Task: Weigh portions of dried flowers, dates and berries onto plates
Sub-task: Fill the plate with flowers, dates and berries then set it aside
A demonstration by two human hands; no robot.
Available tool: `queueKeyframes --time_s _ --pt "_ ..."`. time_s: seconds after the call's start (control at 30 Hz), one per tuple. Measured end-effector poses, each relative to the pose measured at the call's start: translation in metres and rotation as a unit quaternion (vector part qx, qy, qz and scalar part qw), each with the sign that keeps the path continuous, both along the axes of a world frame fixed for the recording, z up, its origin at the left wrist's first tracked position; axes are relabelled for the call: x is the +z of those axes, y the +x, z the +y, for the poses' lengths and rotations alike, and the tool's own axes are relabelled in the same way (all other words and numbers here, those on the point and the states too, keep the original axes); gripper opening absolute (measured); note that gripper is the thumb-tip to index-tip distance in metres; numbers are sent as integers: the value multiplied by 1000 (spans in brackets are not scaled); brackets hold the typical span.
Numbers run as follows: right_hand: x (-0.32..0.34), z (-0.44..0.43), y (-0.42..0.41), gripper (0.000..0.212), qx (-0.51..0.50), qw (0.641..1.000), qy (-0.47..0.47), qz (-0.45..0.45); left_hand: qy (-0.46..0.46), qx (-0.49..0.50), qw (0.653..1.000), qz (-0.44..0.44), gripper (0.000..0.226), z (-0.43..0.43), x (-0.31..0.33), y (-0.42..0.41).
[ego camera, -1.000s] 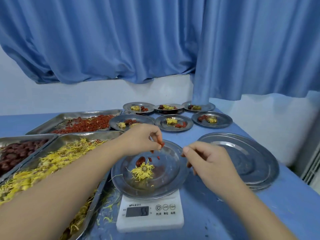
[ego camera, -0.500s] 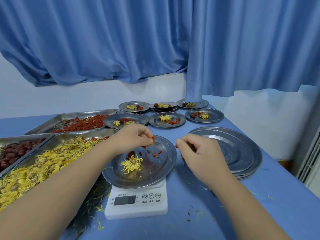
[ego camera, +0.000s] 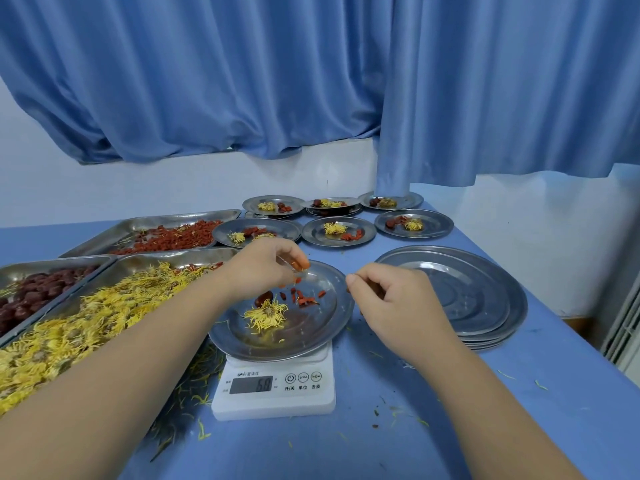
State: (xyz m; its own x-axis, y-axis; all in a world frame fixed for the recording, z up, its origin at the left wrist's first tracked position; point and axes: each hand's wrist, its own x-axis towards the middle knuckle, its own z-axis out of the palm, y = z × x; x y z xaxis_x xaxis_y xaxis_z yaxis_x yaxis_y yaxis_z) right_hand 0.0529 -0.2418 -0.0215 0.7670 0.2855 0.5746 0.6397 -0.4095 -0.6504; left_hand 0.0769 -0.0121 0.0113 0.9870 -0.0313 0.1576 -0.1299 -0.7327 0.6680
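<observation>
Sprinkling berries [ego camera: 305, 298] is the step in hand. The left hand [ego camera: 266, 268] hovers over the upper left of the plate [ego camera: 308, 341] that sits on the scale [ego camera: 273, 401] at the centre of the frame. Its fingers [ego camera: 300, 263] are bunched in a tight pinch round a few orange-red berries. The right hand [ego camera: 391, 299] waits just beside the plate's right rim with thumb against curled forefinger; I cannot tell whether it has anything in it.

On the plate lie one dried flower [ego camera: 266, 315], a dark date [ego camera: 264, 298] just above it, and a loose scatter of berries to the right of the date. That scatter is fuller than it was a second ago, and the number on the scale's display has gone up from 55, though its first digit is hard to read. So this portion is probably close to its weight, and only a berry or two may be wanted.

Six filled plates [ego camera: 339, 231] stand at the upper centre. A stack of bare plates [ego camera: 450, 292] waits at the right, so more portions are likely to follow. The berry tray [ego camera: 166, 237], flower tray [ego camera: 86, 317] and date tray [ego camera: 31, 299] fill the left of the blue worktop [ego camera: 346, 445].
</observation>
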Motion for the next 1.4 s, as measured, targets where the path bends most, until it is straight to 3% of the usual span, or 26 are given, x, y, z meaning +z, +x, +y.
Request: queueKeyframes --time_s 0.2,0.53,0.7,0.8,0.9,1.07,1.13,1.23,1.4 --pt "-1 2 -2 36 3 999 -34 -16 -22 8 1000 -8 22 4 -4 -2" --pt "-3 4 -2 39 7 998 -61 -5 -53 15 998 3 34 7 0 2" --pt "-3 5 -2 36 0 997 -76 -1 -106 -9 994 22 17 12 5 -4" --pt "-5 8 -3 32 2 996 -89 5 -49 21 999 -10 8 10 3 -14" --pt "-7 12 -5 29 -14 994 -108 9 -25 51 998 -39 20 9 -4 -24" --pt "-10 17 -3 19 -43 989 -104 99 -142 55 987 -58 22 20 -6 -47" --pt "-12 19 -3 18 -52 983 -101 142 -256 60 963 -65 25 26 -9 -56" --pt "-15 23 -4 17 -47 974 -95 200 -428 71 896 -100 26 32 -14 -67" --pt "-18 30 -3 11 -21 954 -8 300 -592 60 796 -112 29 41 -18 -73"
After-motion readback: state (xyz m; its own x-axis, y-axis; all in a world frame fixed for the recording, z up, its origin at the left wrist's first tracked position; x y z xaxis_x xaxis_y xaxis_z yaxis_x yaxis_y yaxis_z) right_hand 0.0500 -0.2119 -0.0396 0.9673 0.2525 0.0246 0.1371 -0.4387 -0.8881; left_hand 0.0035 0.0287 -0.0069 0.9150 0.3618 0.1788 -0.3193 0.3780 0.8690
